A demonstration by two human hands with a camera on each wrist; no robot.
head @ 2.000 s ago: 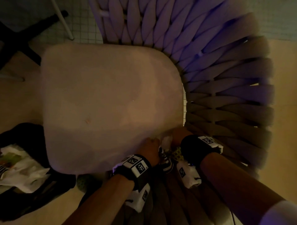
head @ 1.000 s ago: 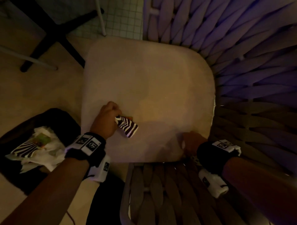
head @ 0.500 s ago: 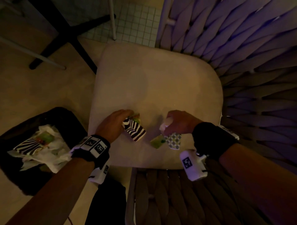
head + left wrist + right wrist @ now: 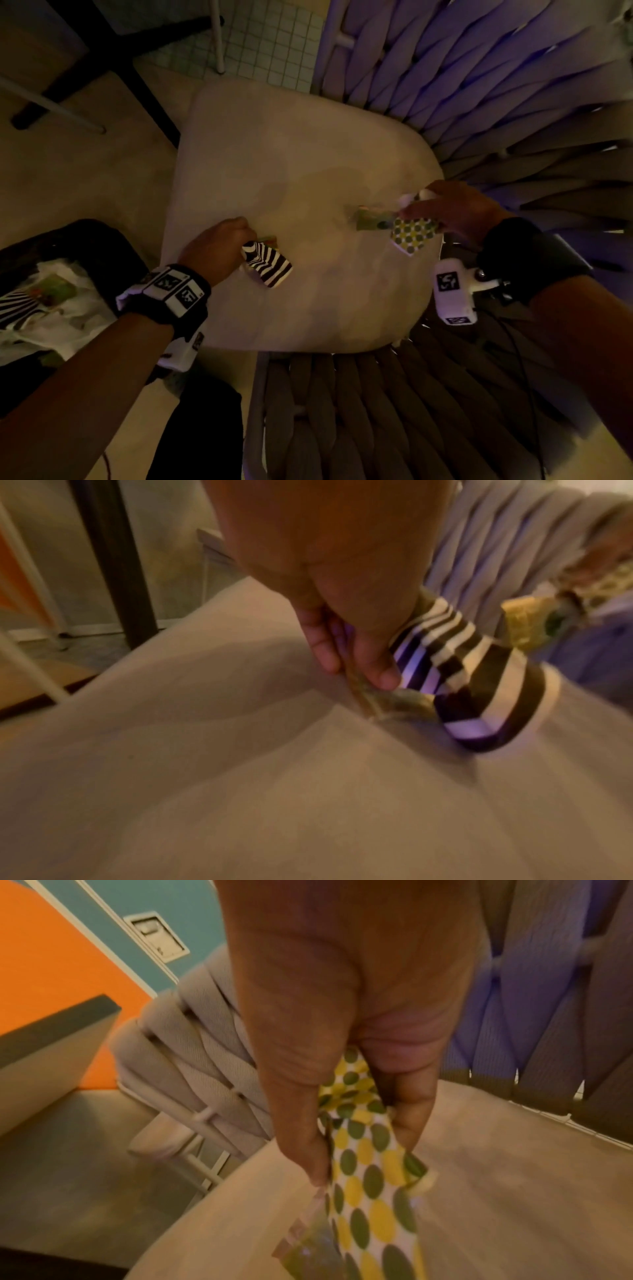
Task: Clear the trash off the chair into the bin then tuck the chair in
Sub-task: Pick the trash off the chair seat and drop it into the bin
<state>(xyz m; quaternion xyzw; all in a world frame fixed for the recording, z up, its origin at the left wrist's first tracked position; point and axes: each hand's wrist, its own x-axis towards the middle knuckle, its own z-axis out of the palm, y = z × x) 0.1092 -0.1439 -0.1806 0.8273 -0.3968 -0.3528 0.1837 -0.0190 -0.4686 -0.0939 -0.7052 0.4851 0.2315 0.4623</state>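
Note:
My left hand (image 4: 222, 253) grips a crushed black-and-white striped paper cup (image 4: 268, 265) together with a small greenish wrapper (image 4: 404, 699), just above the chair's beige seat cushion (image 4: 301, 164). My right hand (image 4: 448, 212) holds a green-and-yellow dotted paper cup (image 4: 412, 236), a clear greenish wrapper (image 4: 371, 219) and a bit of white paper (image 4: 416, 197) over the cushion's right side. In the right wrist view my thumb and fingers pinch the dotted cup (image 4: 369, 1164). The black bin (image 4: 113, 253) stands on the floor at the left, holding white paper and a striped cup.
The chair's woven strap back and arms (image 4: 496, 85) curve round the right and near sides of the cushion. A black table base (image 4: 102, 58) and thin white legs (image 4: 215, 37) stand on the floor beyond the seat. A grey table edge (image 4: 58, 1020) shows at the left.
Both hands came up from the seat's near edge with trash in them. The left hand stays over the seat's left part; the right hand has moved right and farther up the cushion.

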